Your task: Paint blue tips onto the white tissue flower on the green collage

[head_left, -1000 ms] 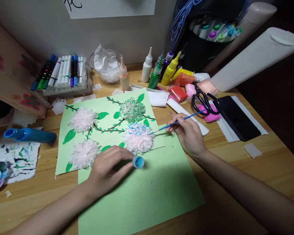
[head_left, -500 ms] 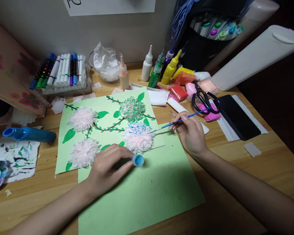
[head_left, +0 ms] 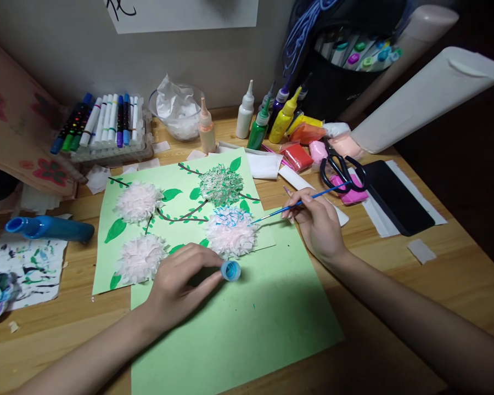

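Note:
Between the thumb and fingers of my left hand [head_left: 185, 280] is a small bottle cap [head_left: 231, 270] with blue paint inside, held over the green paper. My right hand [head_left: 316, 222] grips a thin blue paintbrush [head_left: 298, 203], its tip at the right side of a pale pink paper flower [head_left: 230, 233]. Blue marks cover the top petals of that flower. Beside it on the light green sheet [head_left: 102, 258] are a green-painted flower [head_left: 221, 185] and two pale pink flowers, one being the upper left flower [head_left: 139, 202]. Painted leaves and dark stems run between them.
A blue paint bottle [head_left: 49, 227] lies at left by a paint-smeared paper [head_left: 37, 274]. Along the back stand a marker box [head_left: 107, 145], a glass bowl [head_left: 179, 112] with tissue and several paint bottles [head_left: 258, 127]. Black scissors [head_left: 341, 170] and a phone [head_left: 399, 197] lie at right.
The view has shifted very slightly. Both hands, the cap and the brush stay almost where they were, the brush tip still at the flower's right side.

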